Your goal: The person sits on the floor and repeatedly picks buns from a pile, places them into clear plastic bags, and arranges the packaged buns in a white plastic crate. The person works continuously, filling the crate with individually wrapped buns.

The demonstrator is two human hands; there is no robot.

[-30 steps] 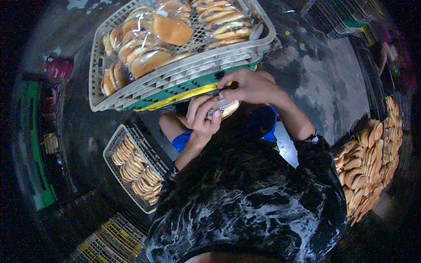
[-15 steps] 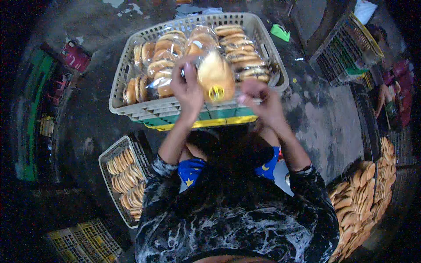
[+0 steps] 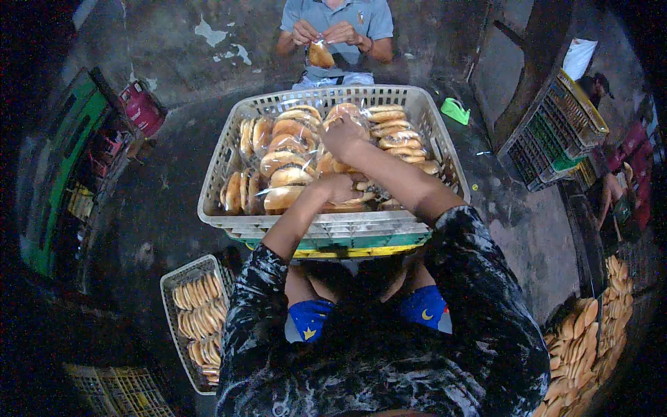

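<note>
A grey plastic crate holds rows of flat round bread buns in clear plastic bags. My right hand reaches over the middle row, its fingers curled down on a bagged bun towards the far side. Nearer to me, my left hand lies low among the bagged buns of the right-hand rows, fingers apart and pointing right. My right forearm crosses above those rows and covers part of them. The undersides of both hands are hidden.
Green and yellow crates support the grey one. Opposite, a co-worker holds a bagged bun. A smaller crate of buns stands lower left; unbagged buns lie lower right. A green tape dispenser and a red gas cylinder stand farther off.
The bagged bun that was between my hands above the crate is no longer held up. Both hands have gone down among the buns, the right one farther away. The view has tilted up, showing the co-worker.
</note>
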